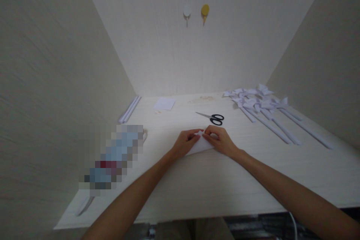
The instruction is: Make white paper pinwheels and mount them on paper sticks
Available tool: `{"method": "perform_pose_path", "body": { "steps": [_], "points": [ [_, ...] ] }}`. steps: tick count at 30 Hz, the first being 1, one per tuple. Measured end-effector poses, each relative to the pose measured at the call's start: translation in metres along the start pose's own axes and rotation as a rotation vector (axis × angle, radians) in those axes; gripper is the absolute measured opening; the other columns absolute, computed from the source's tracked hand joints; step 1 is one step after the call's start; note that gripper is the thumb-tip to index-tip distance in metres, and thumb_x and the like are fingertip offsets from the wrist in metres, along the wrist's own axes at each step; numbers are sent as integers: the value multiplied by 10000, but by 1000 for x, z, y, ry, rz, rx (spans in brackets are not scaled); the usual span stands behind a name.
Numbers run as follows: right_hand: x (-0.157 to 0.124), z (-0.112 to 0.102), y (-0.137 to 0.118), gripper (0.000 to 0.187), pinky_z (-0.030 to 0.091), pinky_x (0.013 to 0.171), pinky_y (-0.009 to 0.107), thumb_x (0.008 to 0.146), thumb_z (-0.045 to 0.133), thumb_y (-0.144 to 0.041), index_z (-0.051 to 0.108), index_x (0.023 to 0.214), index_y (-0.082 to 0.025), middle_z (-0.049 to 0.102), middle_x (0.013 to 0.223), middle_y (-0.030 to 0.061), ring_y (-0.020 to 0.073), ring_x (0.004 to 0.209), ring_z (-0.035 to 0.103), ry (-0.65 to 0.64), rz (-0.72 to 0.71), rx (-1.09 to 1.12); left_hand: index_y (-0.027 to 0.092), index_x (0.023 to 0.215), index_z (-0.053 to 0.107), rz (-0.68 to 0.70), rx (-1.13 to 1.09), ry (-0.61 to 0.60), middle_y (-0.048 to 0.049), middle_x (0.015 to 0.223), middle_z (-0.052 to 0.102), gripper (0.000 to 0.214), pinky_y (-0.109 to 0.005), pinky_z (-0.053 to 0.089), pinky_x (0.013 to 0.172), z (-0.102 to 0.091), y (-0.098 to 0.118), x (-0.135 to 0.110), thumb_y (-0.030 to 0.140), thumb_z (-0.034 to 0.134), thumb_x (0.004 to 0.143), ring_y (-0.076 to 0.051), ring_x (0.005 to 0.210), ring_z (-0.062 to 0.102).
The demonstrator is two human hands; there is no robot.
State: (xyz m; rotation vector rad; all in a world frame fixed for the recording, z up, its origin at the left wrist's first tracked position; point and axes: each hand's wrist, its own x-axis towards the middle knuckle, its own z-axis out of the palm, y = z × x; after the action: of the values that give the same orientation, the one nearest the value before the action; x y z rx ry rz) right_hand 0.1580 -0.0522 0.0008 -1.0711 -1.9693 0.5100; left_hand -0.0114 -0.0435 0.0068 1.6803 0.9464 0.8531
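A white sheet of paper, folded by the look of it, lies on the table just in front of me. My left hand pinches its upper corner from the left side. From the right, my right hand grips the same paper close to that corner, thumb and forefinger pressed together. The fingertips of both hands almost meet there and partly cover the paper. Just beyond my right hand rest scissors with black handles, their blades pointing left.
Several paper pinwheels on rolled sticks lie at the right. At the back left are rolled paper tubes and a square paper sheet. A blurred-out object lies at the left edge. Two hooks hang on the back wall.
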Motion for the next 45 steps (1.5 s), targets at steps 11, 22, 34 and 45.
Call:
{"method": "perform_pose_path", "body": {
  "steps": [11,22,34,45],
  "points": [
    [0,0,0,224,388,597,264,803,459,-265,495,600,-176,553,627,24,135,613,498,0,14,11,61,1048,613,-12,27,5,11,557,496,436,-202,271,478,1,1,0,324,500,719,-75,504,355],
    [0,1,2,219,388,592,261,801,465,-257,502,600,-177,562,625,22,132,608,503,9,8,0,85,1065,613,46,87,-12,-9,621,541,418,-213,306,518,-1,-2,0,318,468,750,-94,557,388],
    [1,2,3,198,379,554,251,780,485,-271,493,606,-176,535,600,10,124,582,476,-33,76,21,95,1309,330,-12,199,-15,88,480,283,584,-189,181,436,-5,0,0,302,460,778,-61,455,224],
    [10,0,14,176,311,451,213,678,598,-334,534,691,-171,495,559,-36,85,496,424,-102,292,419,113,1330,287,-4,149,-87,94,486,297,596,-176,176,424,-5,-1,-1,285,461,787,-54,450,222]
  ]
}}
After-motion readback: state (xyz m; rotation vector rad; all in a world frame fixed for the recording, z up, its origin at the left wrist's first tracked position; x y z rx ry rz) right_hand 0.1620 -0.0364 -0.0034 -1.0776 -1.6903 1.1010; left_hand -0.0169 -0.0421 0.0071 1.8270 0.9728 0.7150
